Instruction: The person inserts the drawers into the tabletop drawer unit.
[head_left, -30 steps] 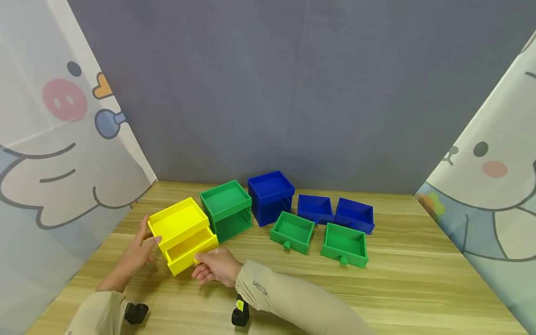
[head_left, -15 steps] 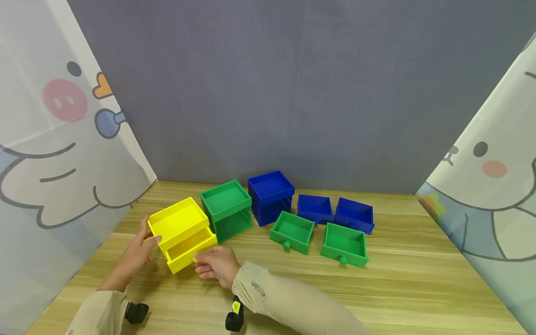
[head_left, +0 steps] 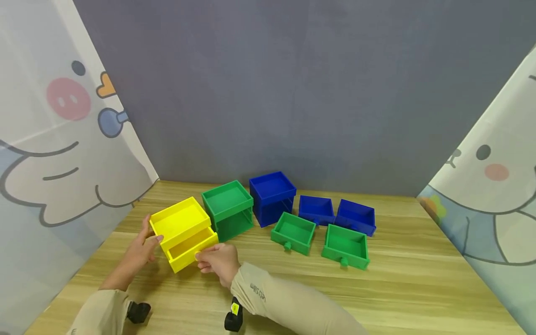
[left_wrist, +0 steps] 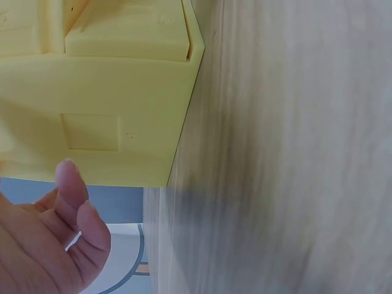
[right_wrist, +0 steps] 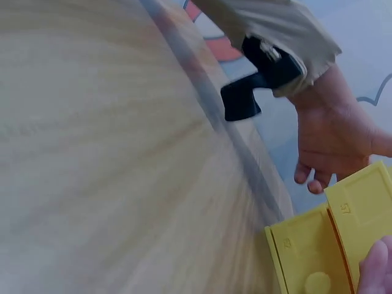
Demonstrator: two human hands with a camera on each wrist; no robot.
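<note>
Watching remotely through the head and wrist cameras. The yellow cabinet [head_left: 177,222] stands near the left edge of the desk [head_left: 402,288], its front turned toward the near edge. Its upper yellow drawer [head_left: 184,263] juts part way out from beneath the tray top.

Right hand [head_left: 223,263]: forearm slants in from the near edge toward the left, back of the hand uppermost. I read a pinch, thumb and forefinger closed on the knob at the drawer front, other fingers curled below. The knob itself is mostly covered.

Left hand [head_left: 140,251]: forearm reaches in from the near left corner. Thumb lies on the tray rim at the cabinet's near left corner; forefinger extends along the left side toward the back. I see a loose, spread hold, not a fist. In the left wrist view the other fingers bend slightly; I cannot tell how hard the hand presses.

The right wrist view shows me a lower drawer front with a round knob [right_wrist: 318,283], set back under the upper one.

To the right: the green cabinet [head_left: 227,201], then the blue cabinet [head_left: 273,188] near the far edge, two blue drawers [head_left: 356,218] beyond it, and two green drawers [head_left: 345,243] nearer me.
</note>
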